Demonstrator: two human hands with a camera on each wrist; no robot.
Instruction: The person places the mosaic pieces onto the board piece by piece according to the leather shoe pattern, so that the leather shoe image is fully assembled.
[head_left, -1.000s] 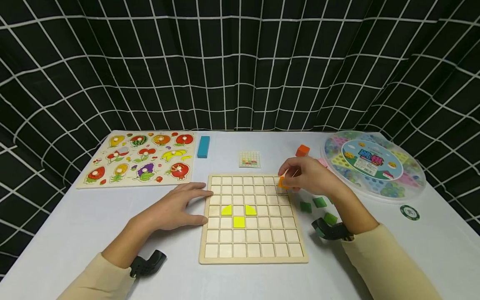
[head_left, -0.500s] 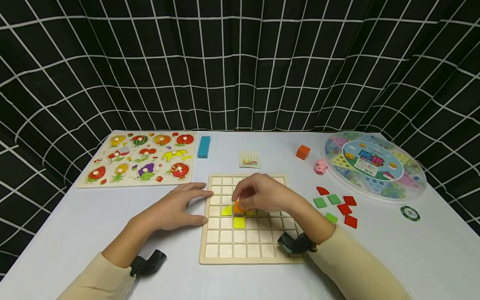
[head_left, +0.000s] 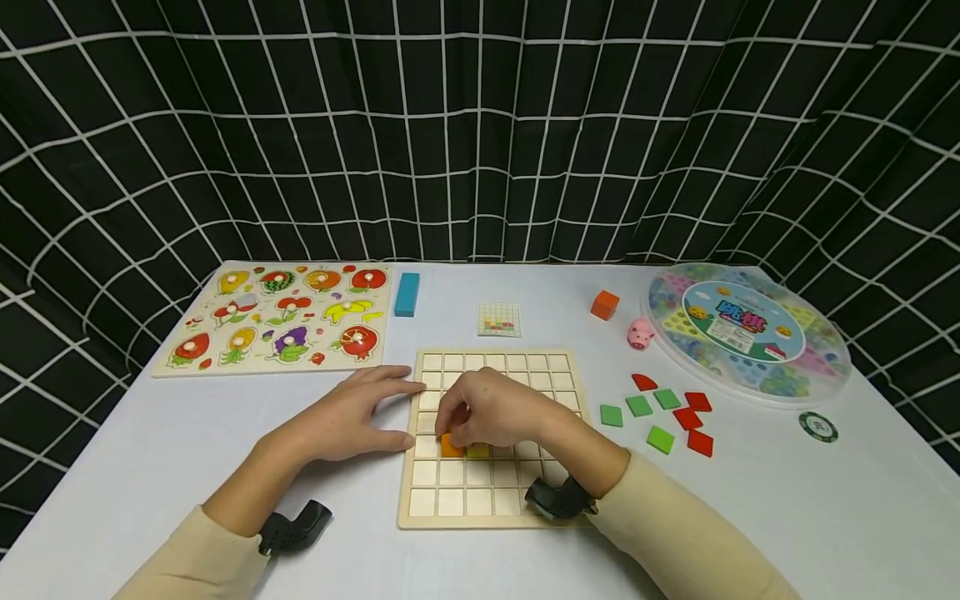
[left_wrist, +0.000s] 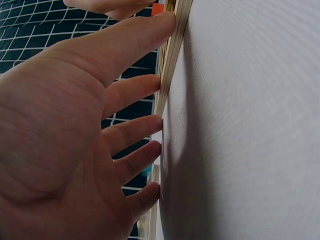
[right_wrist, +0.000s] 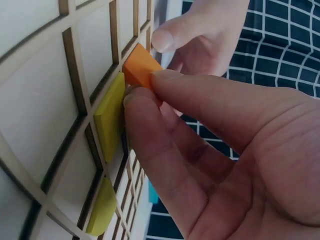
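Right hand (head_left: pixel 495 412): above the board (head_left: pixel 406 500), thumb and finger pinch the orange tile (head_left: pixel 452 446)
Left hand (head_left: pixel 352 417): spread loosely, touching board's edge
Orange tile: tilted, just left of yellow square (head_left: pixel 477 451); long axis unclear

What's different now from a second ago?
The right hand has carried the orange tile from the far right corner of the grid board leftward and nearer, to just left of the yellow square. It pinched the tile then and still does; nothing was let go. The left hand stayed at the board's left edge, and the yellow square and fruit puzzle have not moved.
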